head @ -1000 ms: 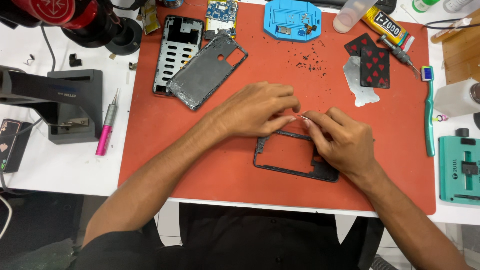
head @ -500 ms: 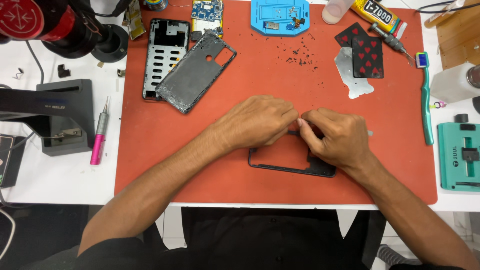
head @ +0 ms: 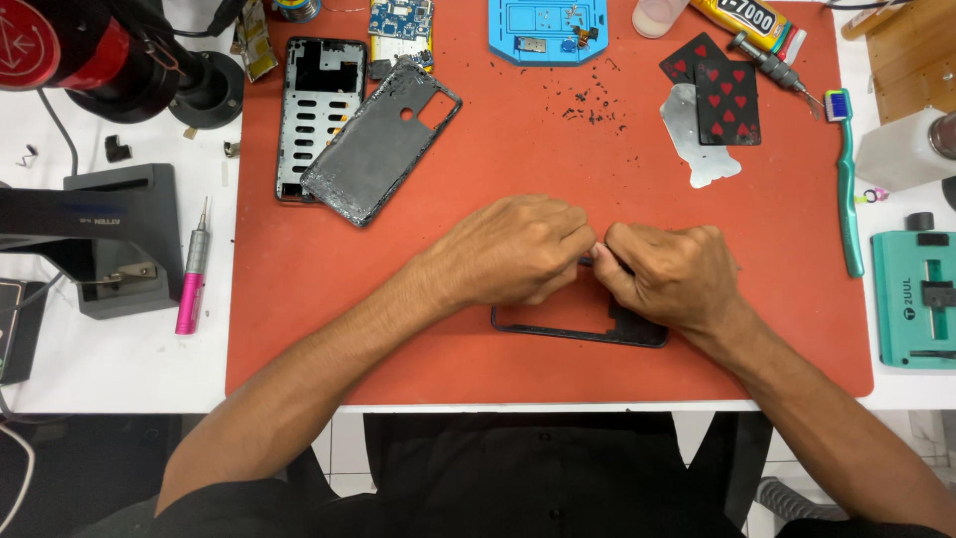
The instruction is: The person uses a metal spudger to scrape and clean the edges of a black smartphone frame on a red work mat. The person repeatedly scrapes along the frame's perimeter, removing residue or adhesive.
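A phone repair workbench: red work mat (head: 498, 369), stripped phone frames (head: 317, 110), pink screwdriver (head: 191, 284), glue tube (head: 742, 20).

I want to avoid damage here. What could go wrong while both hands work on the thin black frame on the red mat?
1. Both hands, left hand and right hand, pinch one edge of the thin black frame; uneven force might bend or crack it.
2. The black crumbs scattered on the red mat could get into open parts.
3. The cracked back cover may have sharp edges near the left forearm.
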